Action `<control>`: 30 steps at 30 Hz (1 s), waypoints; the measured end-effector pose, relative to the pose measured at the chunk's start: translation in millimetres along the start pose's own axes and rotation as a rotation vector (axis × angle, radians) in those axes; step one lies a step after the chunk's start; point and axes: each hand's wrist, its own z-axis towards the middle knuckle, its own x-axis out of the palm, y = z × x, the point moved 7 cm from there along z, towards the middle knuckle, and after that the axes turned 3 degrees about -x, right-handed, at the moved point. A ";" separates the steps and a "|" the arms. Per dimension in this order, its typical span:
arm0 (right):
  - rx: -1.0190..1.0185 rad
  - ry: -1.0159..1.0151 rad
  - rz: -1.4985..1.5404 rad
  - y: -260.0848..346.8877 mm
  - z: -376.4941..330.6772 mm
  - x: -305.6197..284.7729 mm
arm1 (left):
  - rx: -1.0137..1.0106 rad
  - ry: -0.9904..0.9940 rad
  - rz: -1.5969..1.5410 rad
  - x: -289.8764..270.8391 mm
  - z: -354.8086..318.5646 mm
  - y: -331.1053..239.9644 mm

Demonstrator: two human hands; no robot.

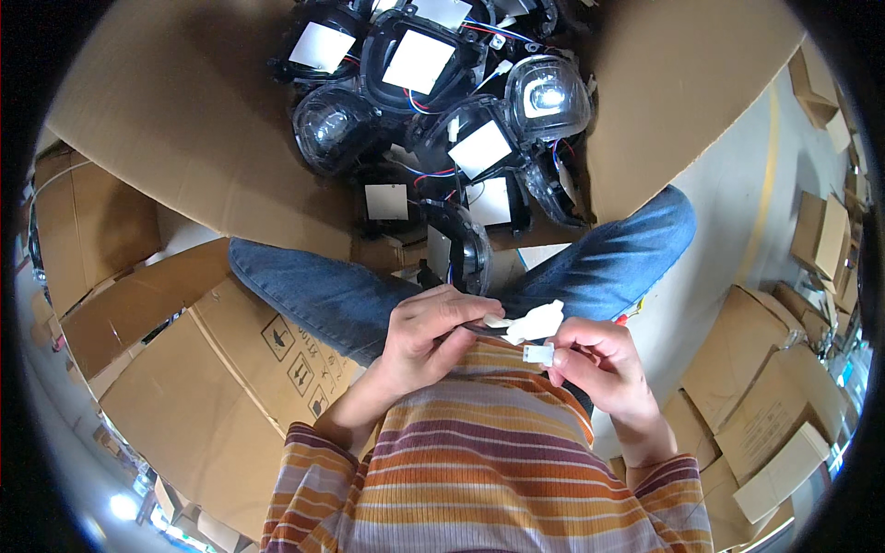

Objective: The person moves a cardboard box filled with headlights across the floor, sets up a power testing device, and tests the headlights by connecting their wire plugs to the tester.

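Observation:
My left hand (426,339) is closed, thumb against fingers, around a short black cable (479,328) close to my lap. A crumpled white piece (536,323) sits at the cable's right end; I cannot make out whether it is tape or foam. My right hand (604,367) pinches a small white plug connector (537,354) between thumb and finger, just below the white piece. Just beyond my left hand stands a black lamp unit (470,249) with a clear lens, between my knees. Whether the cable belongs to that lamp is hidden.
In front of me a large open cardboard box (203,138) holds several black lamp units (332,124) with white squares and coloured wires. A flattened carton (212,396) lies at my left. More cartons (747,369) stand on the right, by a yellow floor line (763,198).

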 end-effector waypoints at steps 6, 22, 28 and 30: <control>0.164 -0.076 0.145 -12.4 -1.4 5.7 | 0.207 -0.147 0.156 -4.6 -9.2 -5.5; 0.065 -0.207 -0.130 -24.9 -5.5 -14.2 | -0.040 0.023 0.182 -4.9 -19.8 2.8; -0.259 -0.004 -0.452 25.8 -19.5 -8.0 | -0.255 0.127 -0.015 -4.0 -25.3 8.6; -0.197 0.054 -0.371 27.8 -22.5 -3.8 | -0.332 0.140 -0.082 -3.1 -26.2 13.3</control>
